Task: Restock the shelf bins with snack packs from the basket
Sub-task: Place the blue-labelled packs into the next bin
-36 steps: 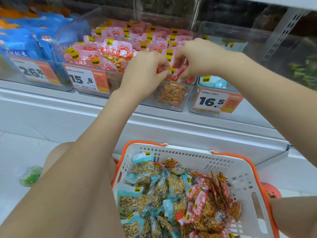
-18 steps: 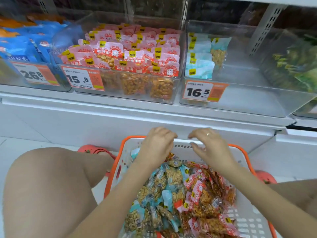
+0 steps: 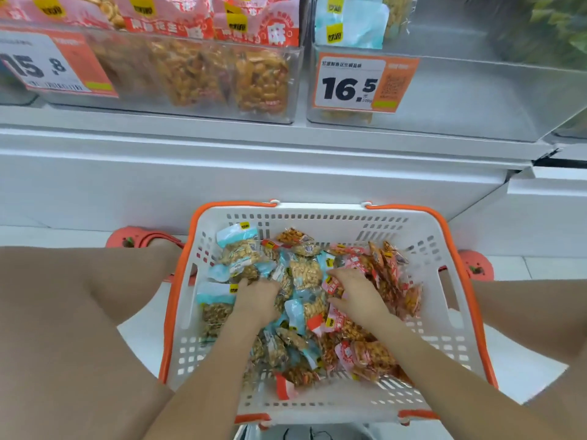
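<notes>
A white basket (image 3: pixel 317 214) with an orange rim stands on the floor below the shelf. It holds a pile of blue snack packs (image 3: pixel 305 274) on the left and red snack packs (image 3: pixel 387 268) on the right. My left hand (image 3: pixel 257 296) is down in the blue packs with its fingers curled into the pile; its grip is hidden. My right hand (image 3: pixel 355 293) lies on the red packs, fingers apart. Above, the clear bin tagged 15.8 (image 3: pixel 295 90) is full of red packs. The bin tagged 16.5 (image 3: pixel 476 96) holds only a few blue packs (image 3: pixel 349 23).
My bare knees flank the basket, with an orange shoe (image 3: pixel 139 238) on the left and another (image 3: pixel 476 265) on the right. The white shelf base (image 3: pixel 286 173) runs just behind the basket. A bin of green packs (image 3: pixel 556 27) sits at top right.
Both hands left the red-pack bin and came down into the basket's pile. The view has tilted down and closer to the basket.
</notes>
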